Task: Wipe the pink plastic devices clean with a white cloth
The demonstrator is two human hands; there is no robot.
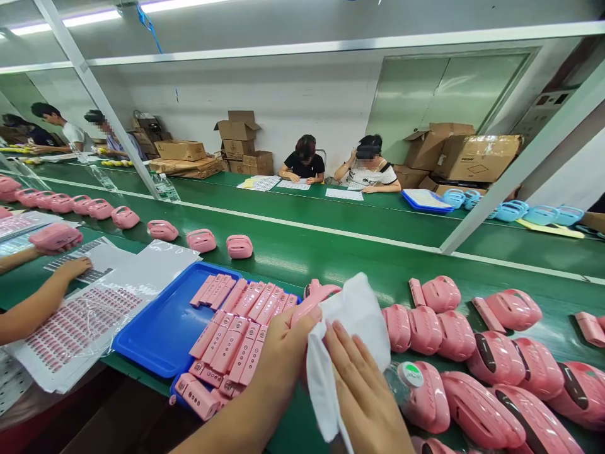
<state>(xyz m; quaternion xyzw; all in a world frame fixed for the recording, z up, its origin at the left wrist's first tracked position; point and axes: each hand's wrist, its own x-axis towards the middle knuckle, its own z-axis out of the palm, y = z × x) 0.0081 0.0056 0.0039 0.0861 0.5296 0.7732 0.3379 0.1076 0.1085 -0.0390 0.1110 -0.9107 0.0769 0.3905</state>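
Observation:
My left hand (283, 343) is closed around a pink plastic housing (314, 302), its thumb along the curved handle. My right hand (362, 388) presses a white cloth (362, 312) against the housing, fingers long and close together. The cloth covers most of that piece, so its front is hidden. Beside my left forearm, a blue tray (161, 340) bears several small pink strips (230, 343) with printed round marks. To the right of my right hand stand more glossy pink housings (456, 334), some with dark oval windows, and a clear bottle with a green-and-white cap (411, 375).
At left, a co-worker's hands (70, 271) hold a pink housing over sticker sheets (80, 321). Pink housings (201, 240) line the green bench (302, 236). Across it sit two people (305, 164) with paper sheets. A slanted white post (496, 195) rises at right, near blue housings (513, 210).

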